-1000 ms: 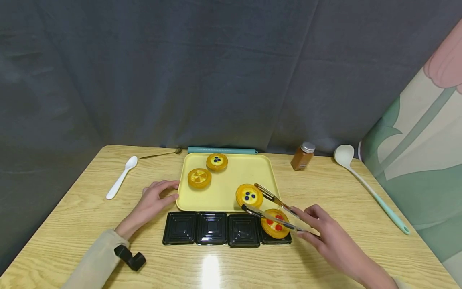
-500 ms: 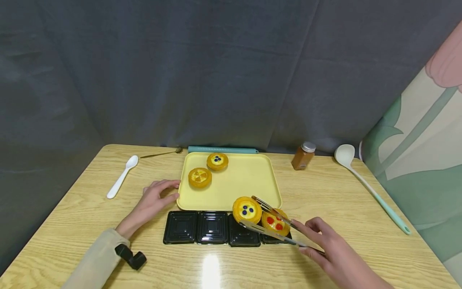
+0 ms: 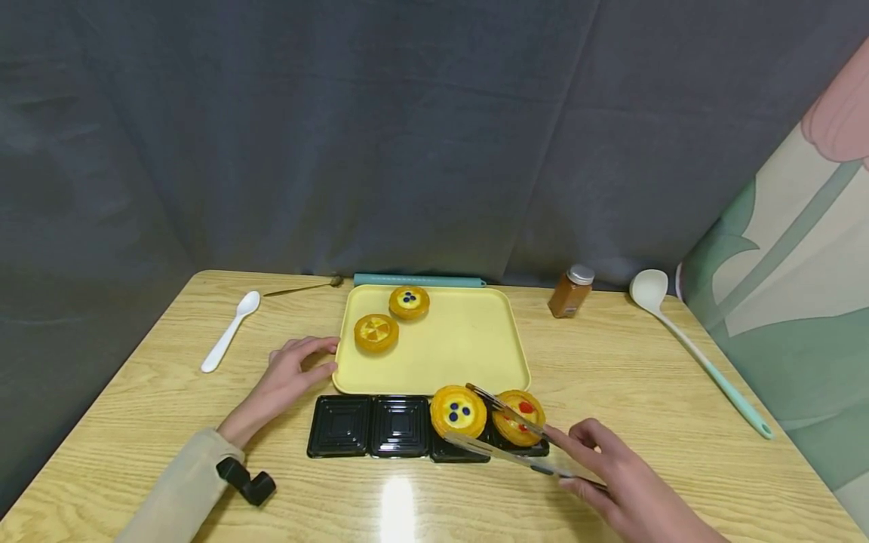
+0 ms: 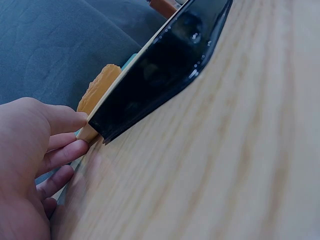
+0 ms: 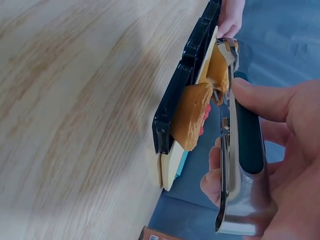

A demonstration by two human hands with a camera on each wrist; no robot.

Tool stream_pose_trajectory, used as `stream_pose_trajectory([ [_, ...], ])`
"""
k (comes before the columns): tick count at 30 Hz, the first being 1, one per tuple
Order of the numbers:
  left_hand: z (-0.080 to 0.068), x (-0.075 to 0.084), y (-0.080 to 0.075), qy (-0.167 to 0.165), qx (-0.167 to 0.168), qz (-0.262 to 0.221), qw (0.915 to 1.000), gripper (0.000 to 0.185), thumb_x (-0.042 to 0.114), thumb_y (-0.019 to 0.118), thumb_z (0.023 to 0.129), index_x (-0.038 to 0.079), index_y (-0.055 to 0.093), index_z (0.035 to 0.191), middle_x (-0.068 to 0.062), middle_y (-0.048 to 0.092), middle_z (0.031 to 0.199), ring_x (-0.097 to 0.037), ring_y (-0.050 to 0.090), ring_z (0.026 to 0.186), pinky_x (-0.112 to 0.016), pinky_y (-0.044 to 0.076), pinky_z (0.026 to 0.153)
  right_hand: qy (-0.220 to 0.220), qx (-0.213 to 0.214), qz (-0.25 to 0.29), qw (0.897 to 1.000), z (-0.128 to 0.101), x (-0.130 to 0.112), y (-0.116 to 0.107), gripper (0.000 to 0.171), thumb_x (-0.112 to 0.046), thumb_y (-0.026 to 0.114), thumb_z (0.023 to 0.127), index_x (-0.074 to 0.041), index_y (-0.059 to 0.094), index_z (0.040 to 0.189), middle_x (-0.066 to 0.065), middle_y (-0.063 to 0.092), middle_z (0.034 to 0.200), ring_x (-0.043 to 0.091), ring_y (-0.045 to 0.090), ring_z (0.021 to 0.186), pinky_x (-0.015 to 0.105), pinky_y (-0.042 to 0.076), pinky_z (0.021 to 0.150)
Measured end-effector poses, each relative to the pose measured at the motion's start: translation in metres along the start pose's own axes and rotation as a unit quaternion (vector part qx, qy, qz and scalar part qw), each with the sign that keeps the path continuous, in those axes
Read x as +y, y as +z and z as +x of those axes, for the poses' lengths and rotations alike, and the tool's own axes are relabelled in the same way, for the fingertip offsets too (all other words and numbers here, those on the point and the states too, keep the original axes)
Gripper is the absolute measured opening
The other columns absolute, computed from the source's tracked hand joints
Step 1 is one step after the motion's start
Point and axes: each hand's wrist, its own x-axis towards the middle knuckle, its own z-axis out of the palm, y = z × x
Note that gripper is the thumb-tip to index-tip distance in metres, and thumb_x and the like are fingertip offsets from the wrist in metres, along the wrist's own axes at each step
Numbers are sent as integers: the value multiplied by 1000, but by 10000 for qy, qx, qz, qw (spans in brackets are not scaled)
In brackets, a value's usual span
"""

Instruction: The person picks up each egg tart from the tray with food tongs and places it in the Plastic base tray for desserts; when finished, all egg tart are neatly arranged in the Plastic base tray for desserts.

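My right hand (image 3: 614,483) grips metal food tongs (image 3: 516,461), whose arms reach to either side of a blueberry-topped tart (image 3: 459,414). This tart is over the third square of the black tray row (image 3: 342,428); whether it touches the base is hard to tell. A red-topped tart (image 3: 521,417) sits on the rightmost square, partly behind the tongs. In the right wrist view, the tongs (image 5: 246,130) lie between my thumb and fingers. My left hand (image 3: 290,377) touches the left edge of the yellow tray (image 3: 468,332) with thumb and fingertips, also near its corner in the left wrist view.
On the yellow tray's left part are a fruit-topped tart (image 3: 376,333) and another blueberry tart (image 3: 409,302). Around it lie a white spoon (image 3: 229,332), a thin dark utensil (image 3: 302,288), a teal rod (image 3: 419,281), a spice jar (image 3: 571,292) and a ladle (image 3: 699,351).
The tongs and blueberry tart have moved from the yellow tray's front right, left and toward me, over the third black square. My left hand has stayed at the tray edge.
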Motion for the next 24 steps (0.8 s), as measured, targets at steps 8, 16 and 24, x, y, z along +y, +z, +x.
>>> stream_pose_trajectory([
  [8,0,0,0,-13,-13,12,10000,44,17,74,92,4,65,133,-6,69,118,-36,51,119,-50,23,93,69,-202,18,9998,0,0,0,54,-22,77,90,-10,61,140,-8,45,107,2,44,85,22,40,67],
  [16,0,-1,0,-42,-31,0,10000,45,19,74,93,5,64,134,-6,69,118,-36,50,121,-50,23,93,-79,-162,-62,9998,-1,0,0,55,-21,78,90,-10,61,141,-8,45,107,2,44,85,21,39,66],
  [24,0,0,0,-59,-39,14,10000,44,19,74,93,6,65,134,-5,69,118,-36,50,122,-49,23,92,-100,-157,-104,9998,-3,0,-2,57,-22,79,89,-10,60,141,-8,45,107,2,45,85,21,40,66],
])
